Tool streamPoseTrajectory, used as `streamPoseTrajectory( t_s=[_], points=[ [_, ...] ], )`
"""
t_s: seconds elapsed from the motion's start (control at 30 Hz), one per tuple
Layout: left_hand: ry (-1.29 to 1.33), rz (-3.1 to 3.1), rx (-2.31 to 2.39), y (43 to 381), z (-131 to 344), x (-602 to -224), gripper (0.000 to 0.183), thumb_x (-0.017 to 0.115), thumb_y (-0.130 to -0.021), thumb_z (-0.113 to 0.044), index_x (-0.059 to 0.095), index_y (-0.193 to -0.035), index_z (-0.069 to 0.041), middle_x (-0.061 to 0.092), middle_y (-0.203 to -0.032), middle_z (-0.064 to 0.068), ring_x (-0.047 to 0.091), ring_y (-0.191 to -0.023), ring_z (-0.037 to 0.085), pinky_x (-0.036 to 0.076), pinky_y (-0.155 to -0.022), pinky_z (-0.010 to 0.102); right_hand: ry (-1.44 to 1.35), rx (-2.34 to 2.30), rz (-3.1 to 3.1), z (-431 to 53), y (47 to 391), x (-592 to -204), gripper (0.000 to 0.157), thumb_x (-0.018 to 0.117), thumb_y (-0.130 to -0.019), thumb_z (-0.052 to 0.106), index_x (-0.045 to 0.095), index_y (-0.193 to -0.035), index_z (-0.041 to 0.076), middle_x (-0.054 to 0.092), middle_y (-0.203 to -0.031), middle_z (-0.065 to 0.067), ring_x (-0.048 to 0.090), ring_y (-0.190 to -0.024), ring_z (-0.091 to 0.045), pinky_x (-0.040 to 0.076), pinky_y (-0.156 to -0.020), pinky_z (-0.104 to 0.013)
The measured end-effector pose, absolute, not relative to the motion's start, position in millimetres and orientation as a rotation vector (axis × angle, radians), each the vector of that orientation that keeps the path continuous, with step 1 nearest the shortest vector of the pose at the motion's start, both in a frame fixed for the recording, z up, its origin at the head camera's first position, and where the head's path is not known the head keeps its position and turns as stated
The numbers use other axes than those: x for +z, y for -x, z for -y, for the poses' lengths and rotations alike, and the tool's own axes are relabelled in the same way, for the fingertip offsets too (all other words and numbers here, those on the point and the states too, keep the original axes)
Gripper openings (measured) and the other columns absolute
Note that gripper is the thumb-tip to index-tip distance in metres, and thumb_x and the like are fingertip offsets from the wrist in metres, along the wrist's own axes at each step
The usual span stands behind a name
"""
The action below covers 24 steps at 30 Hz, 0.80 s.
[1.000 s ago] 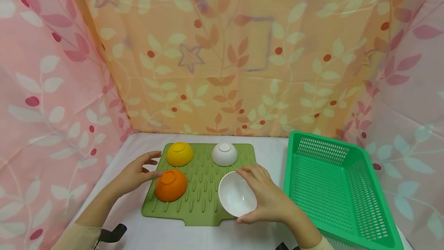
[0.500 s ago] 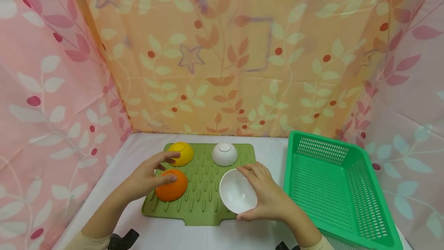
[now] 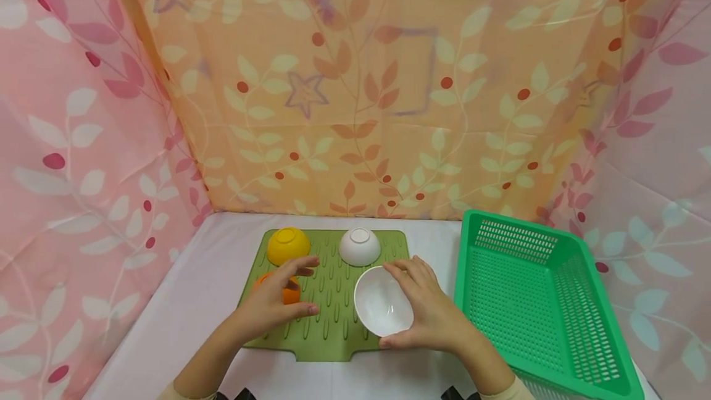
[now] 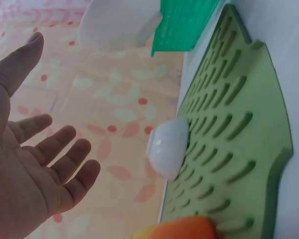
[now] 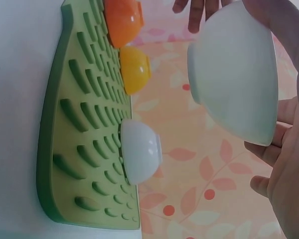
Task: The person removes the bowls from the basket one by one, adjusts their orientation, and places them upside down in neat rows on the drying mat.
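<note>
My right hand (image 3: 428, 310) grips a white bowl (image 3: 383, 302) by its rim, thumb at the near side and fingers at the far side. The bowl is tilted, its inside facing the head camera, and it hangs above the green drying mat (image 3: 324, 326). My left hand (image 3: 272, 304) holds nothing; its fingers and thumb are spread apart, pointing toward the bowl. Behind that hand an orange bowl (image 3: 291, 295) is partly hidden on the mat. A yellow bowl (image 3: 287, 247) and a second white bowl (image 3: 360, 247) lie upside down along the mat's far side.
A green perforated basket (image 3: 516, 301) stands on the right of the white-covered table (image 3: 200, 276). Patterned cloth (image 3: 355, 141) hangs at the back, with pink cloth on both sides.
My left hand has moved right from beside the orange bowl to in front of it, nearing the held bowl. The right hand has raised that white bowl slightly.
</note>
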State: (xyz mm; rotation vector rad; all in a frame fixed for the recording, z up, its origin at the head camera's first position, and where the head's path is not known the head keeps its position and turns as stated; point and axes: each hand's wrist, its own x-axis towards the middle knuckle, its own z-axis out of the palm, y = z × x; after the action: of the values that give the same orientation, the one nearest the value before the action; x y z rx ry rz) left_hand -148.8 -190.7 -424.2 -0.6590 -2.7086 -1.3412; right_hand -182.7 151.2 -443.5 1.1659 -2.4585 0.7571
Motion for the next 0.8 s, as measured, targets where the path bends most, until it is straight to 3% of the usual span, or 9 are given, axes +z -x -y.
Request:
streamPoseTrajectory(
  t_s=[0.27, 0.57, 0.8],
  points=[
    [0.728, 2.697, -1.580, 147, 165, -433, 0.083, 0.085, -0.084, -0.038, 0.041, -0.153, -0.029, 0.052, -0.148, -0.003, 0.052, -0.132, 0.023, 0.050, -0.103, 0.045, -1.151, 0.779, 2.442, -151, 183, -443, 0.121, 0.090, -0.057, 0.070, 0.044, -0.153, 0.011, 0.045, -0.142, -0.001, 0.036, -0.140, -0.026, 0.014, -0.125, -0.047],
    [0.673, 2.705, -1.644, 149, 148, -441, 0.087, 0.088, -0.081, -0.039, 0.039, -0.154, -0.030, 0.050, -0.150, -0.005, 0.051, -0.133, 0.023, 0.050, -0.103, 0.045, -1.107, 0.788, 2.454, -150, 182, -442, 0.124, 0.096, -0.053, 0.060, 0.043, -0.154, 0.012, 0.043, -0.144, -0.003, 0.034, -0.141, -0.031, 0.025, -0.119, -0.056],
    [0.663, 2.741, -1.635, 150, 143, -441, 0.087, 0.087, -0.081, -0.043, 0.038, -0.153, -0.035, 0.049, -0.150, -0.011, 0.049, -0.133, 0.018, 0.049, -0.104, 0.043, -1.092, 0.785, 2.438, -149, 183, -443, 0.123, 0.093, -0.054, 0.066, 0.044, -0.153, 0.013, 0.044, -0.144, -0.003, 0.035, -0.140, -0.031, 0.030, -0.115, -0.058]
  ],
)
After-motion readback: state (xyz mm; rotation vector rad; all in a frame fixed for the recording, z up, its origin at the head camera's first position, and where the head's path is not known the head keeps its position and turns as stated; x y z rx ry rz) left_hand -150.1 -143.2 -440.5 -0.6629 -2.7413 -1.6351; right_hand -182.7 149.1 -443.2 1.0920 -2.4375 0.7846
